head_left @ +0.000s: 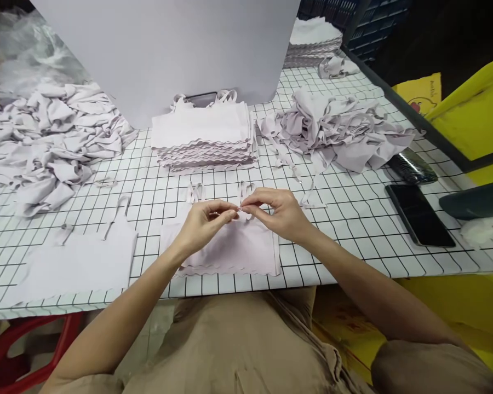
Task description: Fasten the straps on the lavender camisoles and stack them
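A pale pink camisole (234,249) with thin straps lies flat before me near the table's front edge. Above its top edge my left hand (209,221) and my right hand (277,213) meet, fingertips almost touching. Each is closed in a pinch, and a tiny pinkish bit shows between them, too small to name. My fingers hide part of the neckline. Just beyond stands a neat stack of folded camisoles (205,139) with wavy hems. To the left, another camisole (80,260) lies flat with its straps upward.
Heaped pale garments (49,137) cover the left back, and a looser pile (332,128) lies right of the stack. A large grey panel (176,49) rises behind. On the right are a black phone (421,214) and a dark cylindrical object (476,200). The gridded tablecloth (353,241) ends near my body.
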Available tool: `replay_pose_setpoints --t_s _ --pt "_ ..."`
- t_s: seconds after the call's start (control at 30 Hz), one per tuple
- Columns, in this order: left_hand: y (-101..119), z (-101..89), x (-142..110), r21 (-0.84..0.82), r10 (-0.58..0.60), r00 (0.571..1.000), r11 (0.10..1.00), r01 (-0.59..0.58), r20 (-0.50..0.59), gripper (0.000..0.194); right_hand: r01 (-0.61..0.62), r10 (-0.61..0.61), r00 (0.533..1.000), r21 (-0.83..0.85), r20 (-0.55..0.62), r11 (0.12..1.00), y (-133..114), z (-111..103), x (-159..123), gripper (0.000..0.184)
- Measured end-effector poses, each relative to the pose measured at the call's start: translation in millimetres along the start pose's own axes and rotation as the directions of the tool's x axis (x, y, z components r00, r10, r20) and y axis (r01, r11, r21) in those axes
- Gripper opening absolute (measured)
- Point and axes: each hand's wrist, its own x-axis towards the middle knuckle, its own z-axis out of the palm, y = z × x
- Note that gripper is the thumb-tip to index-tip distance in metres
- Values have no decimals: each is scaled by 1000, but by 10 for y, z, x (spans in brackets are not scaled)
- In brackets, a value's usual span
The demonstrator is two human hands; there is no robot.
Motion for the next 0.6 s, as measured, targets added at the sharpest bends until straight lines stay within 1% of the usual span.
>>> replay_pose_setpoints --t_s 0.03,0.1,0.13,0.2,0.27,0.37,0.5,0.6 --pt "-82 16 -9 136 74 996 988 -67 -45 21 -23 23 1000 -14 8 1000 32 0 -11 10" --pt "-264 54 -32 402 194 977 904 -145 -85 20 -77 77 996 -21 42 997 116 1 -35 8" --pt "-348 75 -45 503 218 973 851 -149 -81 21 -87 89 994 -27 62 996 162 7 -47 7" --pt "-478 117 -65 618 202 977 778 -115 -72 21 -57 64 993 -74 98 996 249 36 -70 8" --pt "-545 147 -75 653 169 982 754 -72 -87 21 10 10 993 -163 120 987 323 83 -86 9" --pt "-574 162 -69 630 152 982 775 -50 -109 21 74 -35 989 -274 142 959 407 163 -102 12" --pt "-604 158 -48 608 154 981 792 -52 -117 23 79 -42 991 -294 130 953 475 231 -118 11" --pt "-634 159 -45 609 185 977 788 -84 -105 18 69 -35 991 -268 129 961 487 256 -123 11"
